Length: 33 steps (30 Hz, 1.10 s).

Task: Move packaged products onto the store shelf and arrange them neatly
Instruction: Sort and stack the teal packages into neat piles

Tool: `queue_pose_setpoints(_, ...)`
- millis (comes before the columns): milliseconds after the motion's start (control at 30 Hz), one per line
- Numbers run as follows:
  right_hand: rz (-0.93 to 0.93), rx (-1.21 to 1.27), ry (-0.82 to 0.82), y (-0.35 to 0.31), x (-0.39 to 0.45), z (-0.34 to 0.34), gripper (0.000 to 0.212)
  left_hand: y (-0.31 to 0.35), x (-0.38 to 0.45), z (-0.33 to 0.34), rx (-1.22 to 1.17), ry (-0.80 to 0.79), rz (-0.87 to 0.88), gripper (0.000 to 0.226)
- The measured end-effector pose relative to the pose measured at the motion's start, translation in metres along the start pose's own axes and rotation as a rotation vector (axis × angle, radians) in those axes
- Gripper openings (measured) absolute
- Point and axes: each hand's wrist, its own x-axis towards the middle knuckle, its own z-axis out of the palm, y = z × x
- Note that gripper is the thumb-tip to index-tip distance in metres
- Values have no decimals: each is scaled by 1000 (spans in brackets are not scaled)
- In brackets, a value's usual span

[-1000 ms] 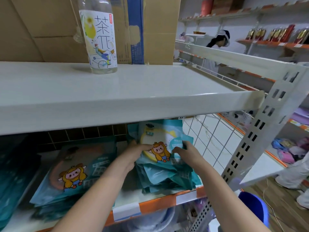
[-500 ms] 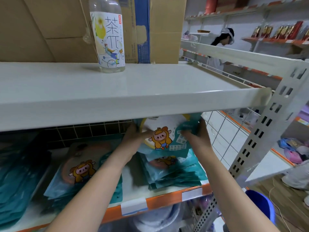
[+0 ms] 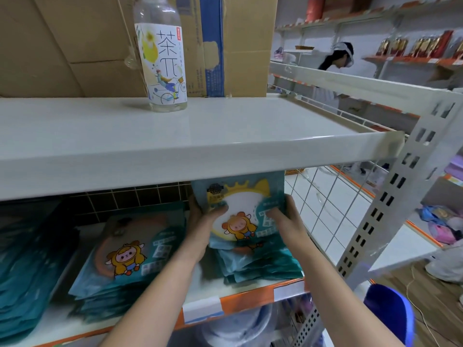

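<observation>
Overhead shelf [image 3: 175, 156] with bottle [image 3: 164, 61] crowds both hands' raised packet [image 3: 240, 211].

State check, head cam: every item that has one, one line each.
Held package: upright, lifted above right stack
Left hand: grips package's left edge
Right hand: grips package's right edge
Right stack: flat, uneven
Middle stack: flat
Bottle: upright on upper shelf

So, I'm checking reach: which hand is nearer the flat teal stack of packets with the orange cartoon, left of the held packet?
Left. The left hand sits just right of that teal stack; the right hand is beyond the held packet.
</observation>
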Motion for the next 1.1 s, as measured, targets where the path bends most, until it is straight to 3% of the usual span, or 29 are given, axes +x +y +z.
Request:
queue_pose_setpoints(133, -46, -110, -26, -3, 0, 8, 29, 1, -6, 4, 168, -87, 9, 54)
queue_pose_setpoints(300, -118, -263, 19, -24, -1, 23, 46, 32, -4, -13, 209, 59, 79, 74)
queue_pose_setpoints(433, -54, -299, -54, -38, 0, 61, 37, 62, -5, -50, 382, 167, -17, 88)
queue_pose_setpoints(600, 117, -327, -225, -25, -3, 120, 41, 71, -6, -120, 515, 144, -176, 58)
queue_pose_setpoints(767, 168, -314, -306, -10, -13, 173, 41, 63, -15, -173, 507, 218, -176, 36)
queue_pose_setpoints(967, 123, -776, -222, 12, -20, 198, 66, 38, -17, -207, 625, 180, -238, 25)
queue_pose_setpoints(1100, 287, -395, -328, 12, -23, 205, 62, 39, -14, -210, 585, 115, -335, 42)
